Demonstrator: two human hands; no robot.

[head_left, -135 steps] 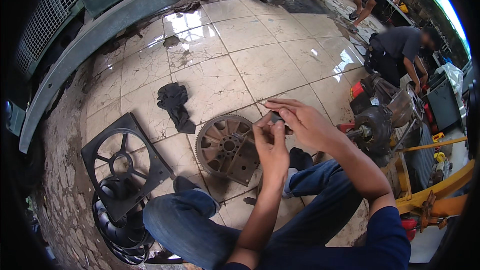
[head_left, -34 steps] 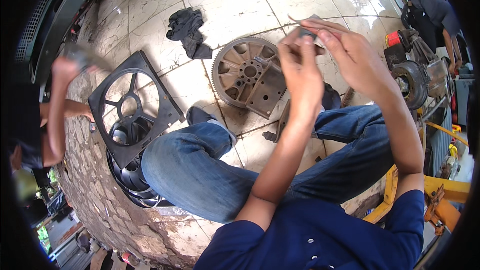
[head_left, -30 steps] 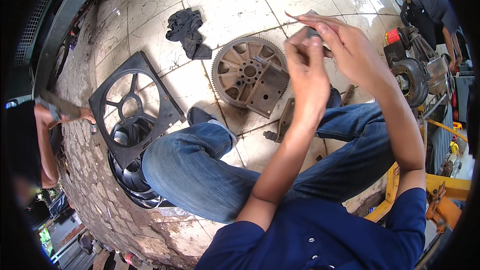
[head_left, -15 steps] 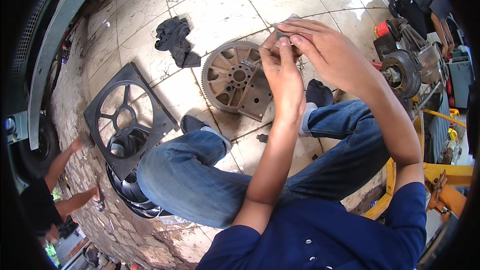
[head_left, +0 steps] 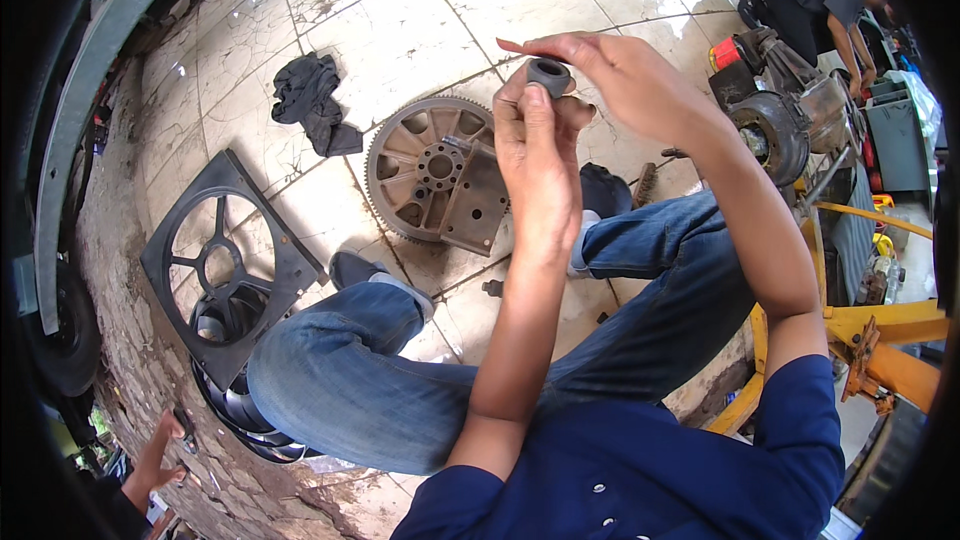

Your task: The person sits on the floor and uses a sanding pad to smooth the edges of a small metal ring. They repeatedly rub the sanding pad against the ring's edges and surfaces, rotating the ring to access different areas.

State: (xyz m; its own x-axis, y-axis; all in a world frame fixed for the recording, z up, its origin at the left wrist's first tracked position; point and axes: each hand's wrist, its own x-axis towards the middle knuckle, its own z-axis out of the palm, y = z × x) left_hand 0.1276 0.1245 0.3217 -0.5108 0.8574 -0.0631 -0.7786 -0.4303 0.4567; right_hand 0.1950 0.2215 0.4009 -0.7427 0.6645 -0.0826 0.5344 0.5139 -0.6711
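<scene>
My left hand [head_left: 533,145] is raised above the floor, with its thumb and fingers wrapped round a short, dark grey metal bushing [head_left: 547,76]. The bushing's round bore faces up toward me. Just beyond and to the right, my right hand [head_left: 635,80] hovers with its fingers stretched out leftward. A thin reddish strip shows at those fingertips; whether it is a finger or a separate piece, I cannot make out. Below my left hand, on the floor, lies a toothed flywheel [head_left: 400,168] with a rusty metal plate [head_left: 477,205] resting on its right side.
A black cloth [head_left: 308,105] lies beyond the flywheel. A black fan shroud [head_left: 285,235] leans at left over a fan [head_left: 235,405]. At right are a greasy hub assembly [head_left: 770,135] and a yellow frame [head_left: 885,320]. Other people work at upper right and lower left.
My right hand has lifted off the bushing, uncovering its bore, and its fingers have straightened. The view has shifted, so the floor things sit slightly lower and farther left.
</scene>
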